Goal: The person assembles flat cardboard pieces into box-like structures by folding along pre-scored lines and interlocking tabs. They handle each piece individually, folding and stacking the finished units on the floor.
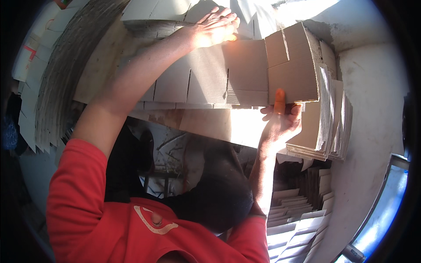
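A slotted brown cardboard sheet (247,72) lies across the wooden board in front of me, its right-end panel standing at an angle to the rest. My right hand (283,120) grips the near edge of that end panel, thumb on top and fingers curled beneath it. Beyond the sheet's far edge, my left hand (217,28) rests with its fingers stretched out, next to a stack of pale cardboard (160,11). Part of what lies under the left palm is hidden.
The wooden board (206,125) runs along the near side. Cut cardboard is piled at the right (302,136), with more sheets below (302,219). A tall cardboard stack (72,70) stands at the left. A pale wall (368,109) bounds the right.
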Demonstrator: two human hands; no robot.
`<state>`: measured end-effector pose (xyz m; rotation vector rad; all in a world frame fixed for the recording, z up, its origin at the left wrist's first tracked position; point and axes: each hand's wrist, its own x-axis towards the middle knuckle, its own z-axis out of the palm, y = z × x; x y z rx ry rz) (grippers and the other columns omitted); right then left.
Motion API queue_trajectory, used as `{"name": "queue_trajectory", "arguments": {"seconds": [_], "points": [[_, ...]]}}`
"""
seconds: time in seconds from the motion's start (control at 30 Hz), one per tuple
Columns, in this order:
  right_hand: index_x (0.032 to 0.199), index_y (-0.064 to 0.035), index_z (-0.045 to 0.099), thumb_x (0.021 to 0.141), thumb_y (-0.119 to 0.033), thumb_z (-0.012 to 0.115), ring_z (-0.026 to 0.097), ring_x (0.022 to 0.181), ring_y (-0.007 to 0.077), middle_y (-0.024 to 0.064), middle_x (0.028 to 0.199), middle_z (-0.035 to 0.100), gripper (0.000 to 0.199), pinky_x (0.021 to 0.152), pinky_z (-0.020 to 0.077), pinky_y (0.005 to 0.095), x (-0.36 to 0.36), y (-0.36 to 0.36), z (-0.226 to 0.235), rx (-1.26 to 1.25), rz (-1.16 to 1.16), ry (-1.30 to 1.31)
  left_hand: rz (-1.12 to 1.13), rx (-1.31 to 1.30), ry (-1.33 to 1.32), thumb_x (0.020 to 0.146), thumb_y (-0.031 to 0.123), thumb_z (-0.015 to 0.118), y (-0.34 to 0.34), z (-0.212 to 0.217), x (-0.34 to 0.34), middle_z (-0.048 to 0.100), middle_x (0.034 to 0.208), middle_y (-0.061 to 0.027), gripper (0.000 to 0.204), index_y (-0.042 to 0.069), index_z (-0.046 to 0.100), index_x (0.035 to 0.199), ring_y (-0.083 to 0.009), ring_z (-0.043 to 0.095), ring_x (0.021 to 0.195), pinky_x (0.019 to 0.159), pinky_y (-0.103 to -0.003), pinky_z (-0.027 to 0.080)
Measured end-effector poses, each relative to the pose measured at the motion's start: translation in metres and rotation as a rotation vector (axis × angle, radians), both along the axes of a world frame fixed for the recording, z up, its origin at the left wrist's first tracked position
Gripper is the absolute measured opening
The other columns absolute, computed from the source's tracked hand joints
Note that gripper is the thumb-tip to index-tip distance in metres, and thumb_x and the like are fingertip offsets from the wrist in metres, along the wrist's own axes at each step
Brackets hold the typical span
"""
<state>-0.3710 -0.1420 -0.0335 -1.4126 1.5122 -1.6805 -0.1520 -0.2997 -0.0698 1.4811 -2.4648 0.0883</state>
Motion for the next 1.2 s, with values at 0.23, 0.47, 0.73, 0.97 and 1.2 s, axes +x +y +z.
{"name": "queue_trajectory", "arguments": {"seconds": [0.23, 0.47, 0.73, 0.97, 1.2], "points": [[0.096, -0.0032, 0.062, 0.090, -0.017, 0.066, 0.054, 0.042, 0.0073, 0.0023, 0.055, 0.060, 0.016, 0.040, 0.0399, 0.0193, 0.002, 0.002, -0.001, 0.091, -0.014, 0.063, 0.008, 0.086, 0.051, 0.093, 0.021, 0.043, -0.013, -0.002, 0.001, 0.051, 0.119, -0.0115, 0.028, 0.001, 0.050, 0.110, -0.0283, 0.047, 0.116, 0.095, -0.041, 0.044], [0.107, -0.0005, 0.061, 0.093, -0.010, 0.060, 0.051, 0.048, 0.0065, 0.0019, 0.068, 0.061, 0.017, 0.045, 0.0416, 0.0206, 0.010, 0.006, 0.001, 0.107, 0.044, 0.117, -0.135, -0.349, 0.214, 0.089, 0.011, 0.045, -0.021, -0.003, 0.018, 0.053, 0.117, -0.0100, 0.023, 0.002, 0.052, 0.109, -0.0296, 0.052, 0.107, 0.084, -0.040, 0.050], [0.113, 0.0035, 0.057, 0.100, -0.018, 0.048, 0.047, 0.055, 0.0090, 0.0070, 0.084, 0.063, 0.027, 0.052, 0.0446, 0.0237, 0.007, 0.007, -0.009, 0.118, 0.139, -0.043, -0.205, -0.511, 0.248, 0.082, 0.006, 0.056, -0.001, 0.017, 0.008, 0.056, 0.108, -0.0122, 0.030, 0.000, 0.055, 0.111, -0.0289, 0.054, 0.103, 0.075, -0.038, 0.054], [0.118, -0.0026, 0.058, 0.091, -0.006, 0.061, 0.050, 0.049, 0.0050, 0.0020, 0.062, 0.058, 0.028, 0.044, 0.0427, 0.0203, 0.013, 0.005, 0.001, 0.042, 0.149, 0.083, -0.164, -0.615, 0.108, 0.077, 0.006, 0.059, 0.006, 0.032, 0.020, 0.056, 0.111, -0.0109, 0.019, -0.001, 0.059, 0.095, -0.0245, 0.056, 0.101, 0.074, -0.034, 0.056], [0.113, 0.0024, 0.055, 0.095, 0.002, 0.051, 0.043, 0.054, 0.0093, 0.0079, 0.086, 0.061, 0.018, 0.054, 0.0437, 0.0226, 0.014, 0.010, 0.012, 0.105, 0.172, 0.262, -0.203, -0.627, 0.325, 0.076, 0.003, 0.058, 0.019, 0.043, 0.019, 0.051, 0.093, -0.0088, 0.009, 0.000, 0.053, 0.082, -0.0249, 0.056, 0.088, 0.067, -0.035, 0.053]]}}
